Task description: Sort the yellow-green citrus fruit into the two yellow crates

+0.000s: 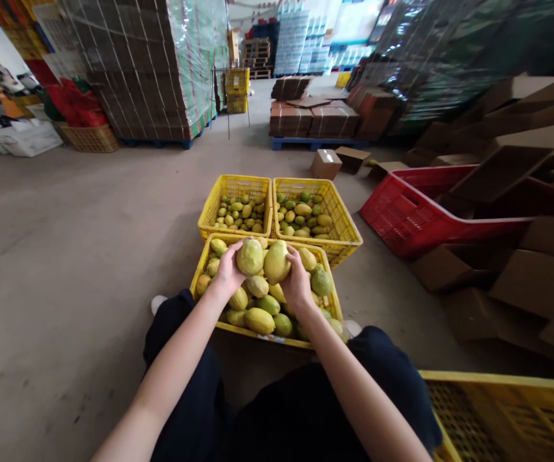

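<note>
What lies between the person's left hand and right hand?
A yellow-green fruit in the left hand and, beside it, a second fruit in the right hand; the head view shows both above the near yellow crate.

On my feed the right forearm [349, 378] covers part of the near crate [238, 329], so I lose some fruit [260, 321] there. Yellow crate [498, 378] at bottom right gets chopped by the edge. Far-left clutter [5, 80]? Too blurry to name, honestly.
</note>
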`<state>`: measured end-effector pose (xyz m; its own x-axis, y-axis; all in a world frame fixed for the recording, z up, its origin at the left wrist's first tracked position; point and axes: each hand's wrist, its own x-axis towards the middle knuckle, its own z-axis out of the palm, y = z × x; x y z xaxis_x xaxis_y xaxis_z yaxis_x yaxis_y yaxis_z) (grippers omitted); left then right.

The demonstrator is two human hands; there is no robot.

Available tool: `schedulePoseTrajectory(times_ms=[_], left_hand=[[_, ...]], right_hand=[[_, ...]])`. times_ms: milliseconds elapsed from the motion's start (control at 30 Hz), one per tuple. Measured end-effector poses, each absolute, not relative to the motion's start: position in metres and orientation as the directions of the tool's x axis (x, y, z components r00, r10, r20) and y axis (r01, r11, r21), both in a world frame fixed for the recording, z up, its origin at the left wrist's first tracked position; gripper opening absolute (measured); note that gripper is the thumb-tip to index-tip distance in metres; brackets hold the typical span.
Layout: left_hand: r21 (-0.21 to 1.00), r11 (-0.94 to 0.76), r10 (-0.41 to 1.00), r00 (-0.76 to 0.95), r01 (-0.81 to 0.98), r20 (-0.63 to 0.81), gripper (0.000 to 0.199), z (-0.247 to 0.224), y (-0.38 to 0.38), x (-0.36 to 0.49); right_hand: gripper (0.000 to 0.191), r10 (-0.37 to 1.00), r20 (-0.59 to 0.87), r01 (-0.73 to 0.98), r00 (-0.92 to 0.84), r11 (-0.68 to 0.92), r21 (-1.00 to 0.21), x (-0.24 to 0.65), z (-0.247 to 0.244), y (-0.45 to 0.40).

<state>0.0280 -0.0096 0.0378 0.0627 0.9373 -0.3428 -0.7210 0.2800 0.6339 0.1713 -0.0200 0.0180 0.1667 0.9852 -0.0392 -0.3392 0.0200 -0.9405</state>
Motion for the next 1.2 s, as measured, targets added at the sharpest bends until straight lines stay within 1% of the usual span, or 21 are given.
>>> schedulePoseTrajectory(times_ms=[100,200,300,367,433,500,633,733,833,900,967,1067,1133,1200], left_hand=[[0.616,0.288,0.930,0.061,-0.733,-0.361,0.019,0.045,-0.010,0.025],[0.573,0.353,0.911,0.131,-0.740,-0.391,0.024,0.048,-0.014,0.023],[0.459,0.345,0.921,0.202,-0.819,-0.333,0.025,0.045,-0.019,0.026],[0.355,0.291,0.938,0.192,-0.888,-0.290,0.023,0.041,-0.022,0.030],[0.294,0.238,0.946,0.153,-0.926,-0.285,0.021,0.038,-0.024,0.035],[0.286,0.203,0.946,0.112,-0.937,-0.303,0.021,0.036,-0.024,0.039],[0.302,0.177,0.939,0.069,-0.937,-0.336,0.023,0.036,-0.023,0.041],[0.273,0.194,0.930,0.088,-0.942,-0.356,0.024,0.038,-0.022,0.038],[0.209,0.185,0.918,0.093,-0.960,-0.385,0.025,0.038,-0.021,0.030],[0.189,0.147,0.911,0.059,-0.971,-0.408,0.026,0.038,-0.018,0.022],[0.208,0.100,0.903,0.001,-0.973,-0.429,0.027,0.038,-0.016,0.013],[0.259,0.050,0.884,-0.078,-0.964,-0.460,0.028,0.040,-0.013,0.001],[0.278,0.037,0.866,-0.108,-0.960,-0.488,0.031,0.042,-0.012,-0.004],[0.284,0.045,0.849,-0.113,-0.958,-0.516,0.033,0.046,-0.012,-0.006]], right_hand=[[0.041,0.988,-0.114,-0.489,0.107,-0.048,-0.871,0.175,0.025,-0.016],[0.047,0.991,-0.133,-0.559,-0.001,-0.111,-0.821,0.182,0.031,-0.018],[0.045,0.988,-0.152,-0.643,-0.015,-0.126,-0.755,0.186,0.031,-0.019],[0.038,0.979,-0.202,-0.722,-0.005,-0.144,-0.677,0.184,0.029,-0.021],[0.033,0.964,-0.264,-0.796,-0.022,-0.177,-0.579,0.180,0.028,-0.023],[0.032,0.948,-0.314,-0.847,-0.058,-0.213,-0.486,0.176,0.028,-0.025],[0.037,0.919,-0.365,-0.899,-0.151,-0.281,-0.337,0.172,0.035,-0.029],[0.036,0.891,-0.424,-0.911,-0.165,-0.302,-0.280,0.169,0.036,-0.032],[0.029,0.851,-0.499,-0.880,-0.165,-0.355,-0.315,0.165,0.026,-0.036],[0.023,0.815,-0.546,-0.818,-0.195,-0.442,-0.368,0.162,0.013,-0.042],[0.019,0.776,-0.588,-0.721,-0.230,-0.541,-0.432,0.160,-0.002,-0.045],[0.018,0.725,-0.636,-0.548,-0.263,-0.655,-0.520,0.158,-0.013,-0.035],[0.021,0.729,-0.639,-0.463,-0.246,-0.668,-0.583,0.155,-0.003,-0.014],[0.027,0.793,-0.574,-0.418,-0.201,-0.600,-0.682,0.151,0.021,0.016]])
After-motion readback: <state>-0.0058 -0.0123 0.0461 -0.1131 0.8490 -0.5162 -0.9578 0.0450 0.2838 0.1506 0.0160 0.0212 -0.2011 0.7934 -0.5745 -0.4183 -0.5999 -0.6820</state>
